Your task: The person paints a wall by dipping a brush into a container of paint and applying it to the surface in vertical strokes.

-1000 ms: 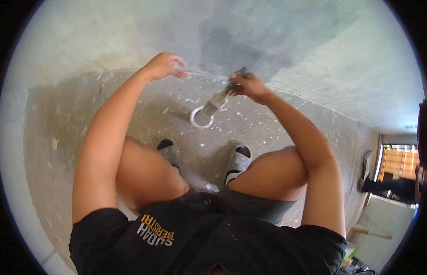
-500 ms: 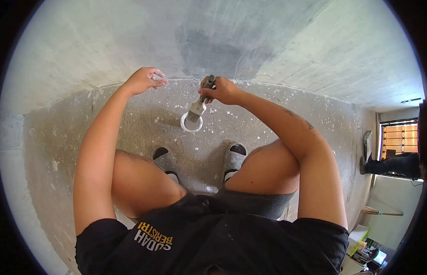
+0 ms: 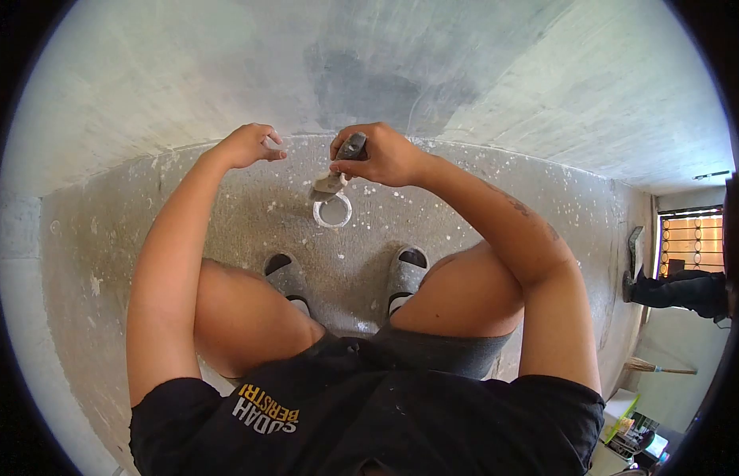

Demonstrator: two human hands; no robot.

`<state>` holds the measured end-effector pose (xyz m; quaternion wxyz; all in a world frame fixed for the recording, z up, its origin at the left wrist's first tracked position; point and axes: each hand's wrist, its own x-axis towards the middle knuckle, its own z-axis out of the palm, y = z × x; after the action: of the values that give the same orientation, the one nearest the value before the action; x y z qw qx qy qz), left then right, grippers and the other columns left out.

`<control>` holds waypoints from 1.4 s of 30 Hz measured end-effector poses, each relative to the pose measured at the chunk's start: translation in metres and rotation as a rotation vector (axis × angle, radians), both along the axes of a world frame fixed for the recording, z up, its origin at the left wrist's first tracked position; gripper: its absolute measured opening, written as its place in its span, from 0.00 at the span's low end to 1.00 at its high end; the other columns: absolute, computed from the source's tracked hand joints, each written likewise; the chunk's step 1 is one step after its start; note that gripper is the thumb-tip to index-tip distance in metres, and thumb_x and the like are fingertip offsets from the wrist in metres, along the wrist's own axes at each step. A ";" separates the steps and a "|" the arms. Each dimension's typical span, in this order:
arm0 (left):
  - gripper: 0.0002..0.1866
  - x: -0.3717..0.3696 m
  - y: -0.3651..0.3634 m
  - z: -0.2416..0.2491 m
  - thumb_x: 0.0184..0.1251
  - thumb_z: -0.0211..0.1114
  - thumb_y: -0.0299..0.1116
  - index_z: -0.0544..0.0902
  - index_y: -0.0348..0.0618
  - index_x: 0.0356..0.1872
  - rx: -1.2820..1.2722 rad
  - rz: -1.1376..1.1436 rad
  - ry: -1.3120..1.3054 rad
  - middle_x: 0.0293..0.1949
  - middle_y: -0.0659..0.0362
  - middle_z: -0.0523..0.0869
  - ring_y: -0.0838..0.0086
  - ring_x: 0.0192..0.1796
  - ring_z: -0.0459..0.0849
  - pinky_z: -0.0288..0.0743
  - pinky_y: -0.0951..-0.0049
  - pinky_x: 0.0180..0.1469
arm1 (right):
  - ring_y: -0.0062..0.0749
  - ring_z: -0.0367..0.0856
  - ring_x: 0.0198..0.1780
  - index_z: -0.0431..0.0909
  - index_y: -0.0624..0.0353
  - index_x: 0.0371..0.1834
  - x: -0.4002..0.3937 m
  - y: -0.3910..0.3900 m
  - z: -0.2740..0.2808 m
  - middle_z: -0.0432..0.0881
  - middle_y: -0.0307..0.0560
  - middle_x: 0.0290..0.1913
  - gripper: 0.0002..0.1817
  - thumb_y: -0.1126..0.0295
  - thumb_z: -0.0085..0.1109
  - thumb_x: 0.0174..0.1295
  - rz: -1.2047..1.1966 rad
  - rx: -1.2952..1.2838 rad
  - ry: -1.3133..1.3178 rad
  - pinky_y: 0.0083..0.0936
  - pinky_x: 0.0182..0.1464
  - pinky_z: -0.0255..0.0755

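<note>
My right hand (image 3: 377,155) is closed round the dark handle of a paintbrush (image 3: 330,184). The brush is tilted, and its bristles overlap the upper left rim of a small white paint container (image 3: 348,218) on the floor. Pale grey paint shows inside the container. To the left, my left hand (image 3: 254,146) hovers near the foot of the wall with fingers curved and thumb apart, holding nothing. White smears mark its fingers.
Ahead rises a pale grey wall (image 3: 227,71) with a darker patch (image 3: 369,91). White spatters dot the concrete floor (image 3: 187,206). My slippers (image 3: 407,270) stand behind the container. At far right are another person's dark-clothed leg (image 3: 679,289) and a broom (image 3: 663,367).
My right hand has turned and moved slightly, bringing the brush from over the container's opening to its upper left rim. My left hand has shifted only a little.
</note>
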<state>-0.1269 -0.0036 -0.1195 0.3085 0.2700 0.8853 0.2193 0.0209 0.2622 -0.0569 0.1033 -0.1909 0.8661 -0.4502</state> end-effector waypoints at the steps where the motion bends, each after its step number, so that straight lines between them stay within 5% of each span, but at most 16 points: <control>1: 0.30 0.001 -0.001 0.001 0.56 0.74 0.51 0.80 0.39 0.51 -0.002 0.002 -0.001 0.32 0.55 0.86 0.73 0.37 0.84 0.75 0.72 0.42 | 0.29 0.86 0.33 0.79 0.64 0.39 0.001 -0.001 0.004 0.86 0.50 0.32 0.11 0.69 0.66 0.60 0.001 -0.015 0.002 0.25 0.37 0.77; 6: 0.31 0.008 0.000 0.012 0.54 0.74 0.53 0.79 0.40 0.52 -0.095 0.008 -0.045 0.39 0.52 0.87 0.66 0.46 0.84 0.75 0.66 0.50 | 0.29 0.86 0.33 0.80 0.65 0.39 0.003 0.000 0.008 0.87 0.51 0.33 0.11 0.69 0.67 0.59 0.002 -0.020 0.064 0.25 0.37 0.77; 19: 0.26 0.010 0.004 0.010 0.56 0.74 0.46 0.81 0.42 0.52 -0.061 -0.024 -0.058 0.42 0.54 0.87 0.67 0.48 0.84 0.75 0.66 0.52 | 0.29 0.85 0.31 0.79 0.65 0.38 0.003 0.000 0.003 0.86 0.50 0.31 0.10 0.70 0.66 0.59 -0.001 -0.014 0.069 0.25 0.34 0.76; 24: 0.27 0.024 0.026 0.023 0.46 0.80 0.45 0.85 0.50 0.49 0.168 -0.156 -0.301 0.47 0.54 0.86 0.70 0.46 0.85 0.79 0.67 0.47 | 0.28 0.85 0.30 0.79 0.65 0.37 0.003 -0.001 0.002 0.86 0.49 0.30 0.10 0.70 0.67 0.59 -0.001 -0.005 0.094 0.25 0.34 0.76; 28: 0.29 0.043 0.048 0.041 0.42 0.82 0.42 0.85 0.49 0.50 0.109 -0.228 -0.224 0.47 0.55 0.86 0.71 0.45 0.85 0.78 0.69 0.49 | 0.29 0.85 0.30 0.78 0.64 0.37 0.003 -0.001 0.000 0.85 0.49 0.29 0.10 0.70 0.67 0.59 -0.015 0.004 0.097 0.25 0.33 0.76; 31: 0.28 0.049 0.055 0.039 0.38 0.83 0.42 0.87 0.48 0.46 0.104 -0.216 -0.231 0.41 0.59 0.87 0.71 0.44 0.82 0.76 0.68 0.48 | 0.31 0.85 0.29 0.78 0.64 0.37 0.003 -0.003 0.001 0.85 0.50 0.29 0.10 0.70 0.67 0.58 -0.002 0.034 0.139 0.25 0.33 0.76; 33: 0.25 0.049 0.059 0.028 0.40 0.83 0.39 0.87 0.47 0.44 0.138 -0.245 -0.209 0.33 0.59 0.86 0.75 0.33 0.82 0.74 0.73 0.38 | 0.32 0.84 0.29 0.79 0.64 0.37 0.004 -0.004 0.000 0.85 0.50 0.28 0.10 0.70 0.68 0.58 0.000 0.045 0.159 0.26 0.33 0.75; 35: 0.24 0.051 0.061 0.025 0.40 0.83 0.39 0.88 0.46 0.42 0.175 -0.231 -0.203 0.29 0.60 0.85 0.76 0.31 0.80 0.72 0.73 0.36 | 0.53 0.82 0.32 0.80 0.66 0.35 0.004 -0.005 -0.002 0.82 0.59 0.30 0.16 0.64 0.69 0.53 -0.031 0.027 0.138 0.37 0.36 0.74; 42: 0.20 0.062 0.068 0.046 0.37 0.82 0.36 0.88 0.44 0.35 0.098 -0.190 -0.174 0.24 0.61 0.84 0.76 0.28 0.78 0.71 0.72 0.33 | 0.56 0.81 0.35 0.78 0.68 0.33 0.004 -0.006 -0.005 0.81 0.61 0.31 0.16 0.64 0.69 0.53 -0.015 0.044 0.144 0.40 0.38 0.73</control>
<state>-0.0654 0.0648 -0.0733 0.3899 0.3475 0.8139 0.2546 0.0250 0.2558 -0.0618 0.0416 -0.2138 0.8825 -0.4168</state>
